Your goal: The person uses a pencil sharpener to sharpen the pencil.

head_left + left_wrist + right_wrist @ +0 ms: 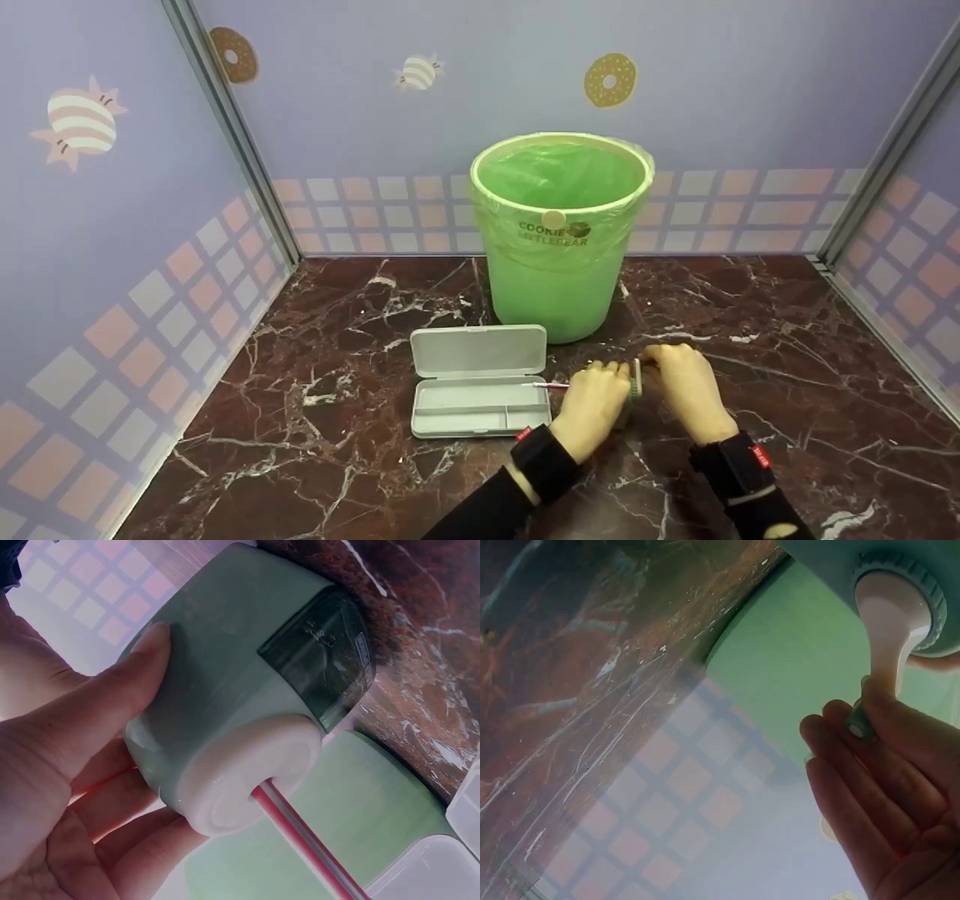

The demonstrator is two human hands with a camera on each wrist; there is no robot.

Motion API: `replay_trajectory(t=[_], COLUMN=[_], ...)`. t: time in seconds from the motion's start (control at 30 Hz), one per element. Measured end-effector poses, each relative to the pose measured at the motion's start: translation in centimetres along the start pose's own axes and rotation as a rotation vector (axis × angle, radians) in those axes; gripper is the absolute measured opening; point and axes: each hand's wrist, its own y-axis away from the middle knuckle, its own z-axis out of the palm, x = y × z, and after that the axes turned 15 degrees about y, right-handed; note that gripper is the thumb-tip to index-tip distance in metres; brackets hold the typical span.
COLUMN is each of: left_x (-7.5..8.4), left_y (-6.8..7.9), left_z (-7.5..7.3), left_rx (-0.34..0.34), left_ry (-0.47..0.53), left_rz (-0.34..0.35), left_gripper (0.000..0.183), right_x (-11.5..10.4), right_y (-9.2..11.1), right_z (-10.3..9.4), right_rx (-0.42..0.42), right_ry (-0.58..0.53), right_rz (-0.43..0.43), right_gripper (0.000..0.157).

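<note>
My left hand holds a green crank pencil sharpener by its body, thumb on one face and fingers around the other side. A red-and-white striped pencil stands in the hole of the sharpener's pale round front. In the head view the pencil points left over an open pencil case. My right hand pinches the small green knob at the end of the sharpener's white crank handle. The crank sits on the side opposite the pencil. Most of the sharpener is hidden by my left hand in the head view.
A green trash bin with a clear plastic liner stands just behind the pencil case and my hands. The dark red marbled tabletop is bounded by patterned panels at the back, left and right.
</note>
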Motion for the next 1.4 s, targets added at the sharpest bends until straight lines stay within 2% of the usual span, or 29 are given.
replay_trajectory(t=[0.27, 0.47, 0.7, 0.9, 1.0, 1.13, 1.27, 1.4], left_x=[-0.2, -0.2, -0.1, 0.2, 0.5, 0.6, 0.6, 0.6], left_y=[0.1, 0.1, 0.1, 0.1, 0.0, 0.1, 0.1, 0.1], left_z=[0.0, 0.0, 0.0, 0.0, 0.1, 0.2, 0.3, 0.2], left_rx=[-0.002, 0.004, -0.002, -0.038, -0.030, -0.014, -0.025, -0.037], left_ry=[0.019, 0.020, 0.003, -0.020, -0.025, -0.039, -0.047, -0.034], left_rz=[-0.002, 0.013, 0.005, -0.017, -0.025, -0.023, -0.026, -0.029], left_gripper=[0.023, 0.022, 0.023, 0.025, 0.024, 0.024, 0.027, 0.030], right_x=[0.0, 0.3, 0.4, 0.3, 0.4, 0.6, 0.7, 0.7], right_y=[0.0, 0.3, 0.4, 0.4, 0.4, 0.6, 0.9, 0.8], right_z=[1.5, 2.2, 2.7, 2.7, 2.7, 2.7, 2.7, 2.5], right_rx=[-0.040, -0.029, -0.075, -0.120, -0.120, -0.110, -0.106, -0.135], right_ry=[0.018, 0.015, -0.035, -0.059, -0.084, -0.077, -0.044, -0.048], right_rz=[0.015, 0.012, 0.000, -0.035, -0.055, -0.083, -0.120, -0.127], right_gripper=[0.007, 0.010, 0.011, 0.024, 0.028, 0.029, 0.025, 0.023])
